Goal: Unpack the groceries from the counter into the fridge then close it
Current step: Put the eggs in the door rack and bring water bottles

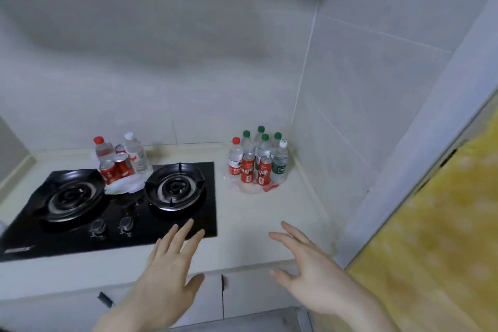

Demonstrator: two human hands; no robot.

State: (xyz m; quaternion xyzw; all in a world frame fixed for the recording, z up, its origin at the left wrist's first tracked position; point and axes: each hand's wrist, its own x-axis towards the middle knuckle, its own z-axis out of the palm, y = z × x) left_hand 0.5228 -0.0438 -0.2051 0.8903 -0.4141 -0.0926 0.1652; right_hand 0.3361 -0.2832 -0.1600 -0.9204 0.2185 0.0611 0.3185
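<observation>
Two groups of groceries stand on the pale counter [253, 226]. In the back right corner, several water bottles [279, 163] with green, red and white caps stand with two red cans [248, 168] on a flattened plastic bag. A second group, two water bottles [136, 155] and red cans [109, 171] on another bag, sits behind and between the stove burners. My left hand [172, 259] hovers open, fingers spread, over the counter's front edge. My right hand [304, 259] does the same further right. Both hold nothing. The fridge is not in view.
A black two-burner gas stove [80, 226] with two knobs fills the counter's left part. Grey tiled walls close the back and right side. White cabinet doors [250, 294] lie below the counter. A yellow patterned surface [431, 237] shows at the far right.
</observation>
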